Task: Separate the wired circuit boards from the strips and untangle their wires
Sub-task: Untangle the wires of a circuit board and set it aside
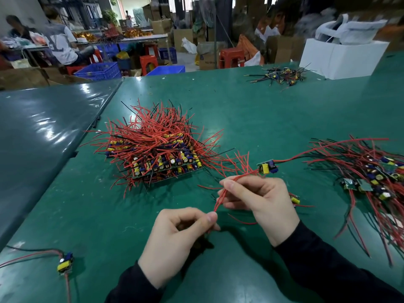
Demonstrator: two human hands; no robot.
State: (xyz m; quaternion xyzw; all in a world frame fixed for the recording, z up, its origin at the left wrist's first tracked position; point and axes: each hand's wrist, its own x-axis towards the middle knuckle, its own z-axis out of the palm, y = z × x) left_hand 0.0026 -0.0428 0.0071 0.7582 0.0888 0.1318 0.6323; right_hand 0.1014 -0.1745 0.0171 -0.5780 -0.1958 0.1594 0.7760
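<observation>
A small circuit board (267, 166) with a yellow part hangs just above the green table (251, 110), red and black wires trailing off it to both sides. My right hand (260, 200) grips a bunch of its red wires (220, 197) just left of the board. My left hand (181, 239) pinches the lower ends of the same red wires between thumb and forefinger. A stack of board strips (157, 158) buried in red and black wires lies ahead to the left. Separated boards with wires (376, 173) are piled at the right.
One loose board (65, 262) with wires lies near the front left. Another board (295, 199) peeks out behind my right hand. A small heap of wired parts (282, 76) and a white box (341, 57) sit at the far right. People work at tables beyond.
</observation>
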